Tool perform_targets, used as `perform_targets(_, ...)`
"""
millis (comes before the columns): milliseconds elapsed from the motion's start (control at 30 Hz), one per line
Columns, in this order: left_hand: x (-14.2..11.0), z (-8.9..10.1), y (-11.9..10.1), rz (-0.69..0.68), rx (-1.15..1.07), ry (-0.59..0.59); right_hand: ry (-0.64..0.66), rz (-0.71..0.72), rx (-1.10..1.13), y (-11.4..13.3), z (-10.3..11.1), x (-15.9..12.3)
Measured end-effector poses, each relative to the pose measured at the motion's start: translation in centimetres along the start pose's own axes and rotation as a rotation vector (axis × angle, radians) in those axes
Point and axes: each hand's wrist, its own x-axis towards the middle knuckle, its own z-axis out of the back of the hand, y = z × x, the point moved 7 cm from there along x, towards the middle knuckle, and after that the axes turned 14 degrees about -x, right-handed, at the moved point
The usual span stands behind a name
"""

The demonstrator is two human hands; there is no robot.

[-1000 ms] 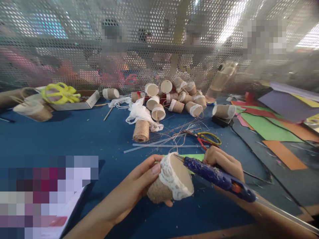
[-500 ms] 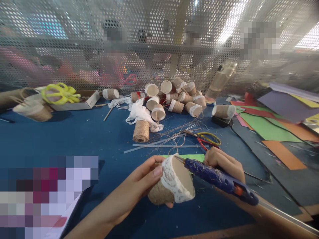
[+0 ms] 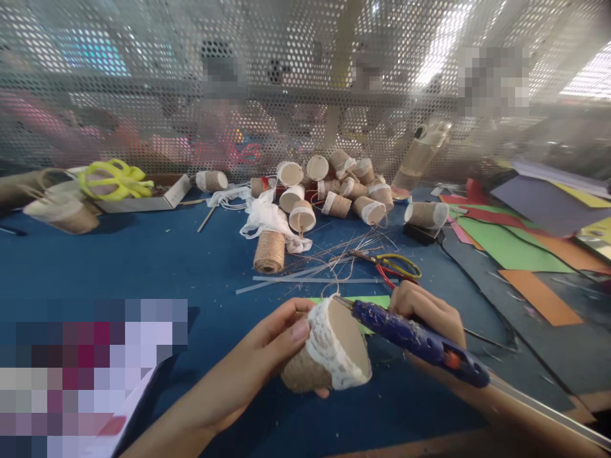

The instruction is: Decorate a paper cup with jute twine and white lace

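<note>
My left hand (image 3: pixel 267 350) is wrapped round a small cup (image 3: pixel 329 356) covered in jute twine, with a white lace band at its rim, tilted so its open mouth faces right. My right hand (image 3: pixel 429 312) grips a blue glue gun (image 3: pixel 415 340). The gun's nozzle touches the top of the cup's rim, at the lace. Both hands hover just above the blue table (image 3: pixel 143 267), near its front edge.
A heap of similar twine-wrapped cups (image 3: pixel 334 184) lies at the back centre, with a twine spool (image 3: pixel 270 251) and white lace (image 3: pixel 265 216) before it. Red-and-yellow scissors (image 3: pixel 396 267) lie near my right hand, yellow scissors (image 3: pixel 112 178) on a box at left. Coloured paper sheets (image 3: pixel 515 248) cover the right side. A perforated metal screen (image 3: pixel 305 83) closes the back.
The cup has turned slightly in my left hand while the glue gun's nozzle stays at its rim. Nothing else has moved.
</note>
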Motion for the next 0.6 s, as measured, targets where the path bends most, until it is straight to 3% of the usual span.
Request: perform_targets(600, -0.34, 0.36, -0.58, 0.01, 0.1, -0.065, 0.01, 0.017, -0.044, 0.08, 0.33, 0.02)
